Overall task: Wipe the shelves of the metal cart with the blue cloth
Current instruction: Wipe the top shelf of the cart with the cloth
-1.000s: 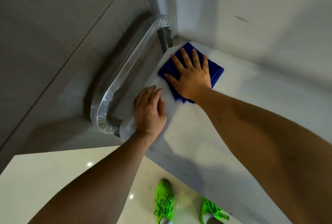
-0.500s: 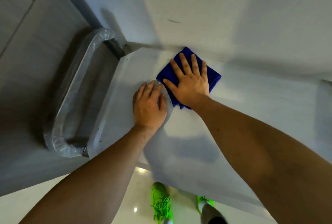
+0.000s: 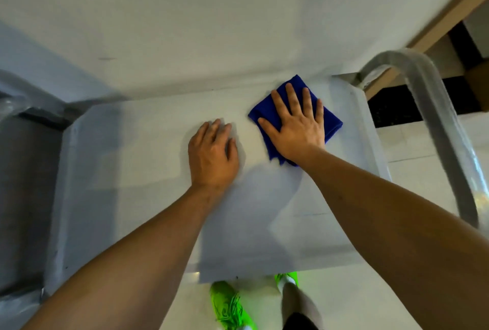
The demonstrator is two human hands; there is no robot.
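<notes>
The blue cloth (image 3: 328, 123) looks soft and matt, a napped fabric folded flat. The cart's top shelf (image 3: 132, 171) is smooth pale metal with a dull, brushed sheen. Its tubular handle (image 3: 434, 107) is metal under clear, crinkled, glossy plastic wrap, and the floor tiles (image 3: 412, 144) look glossy.

The right hand (image 3: 293, 126) lies flat over the blue cloth (image 3: 330, 123), hiding its middle. Right of it, the plastic-wrapped handle (image 3: 434, 107) is motion-blurred. Below, the cart's top shelf (image 3: 132, 157) partly hides the green shoes (image 3: 230, 306).
</notes>
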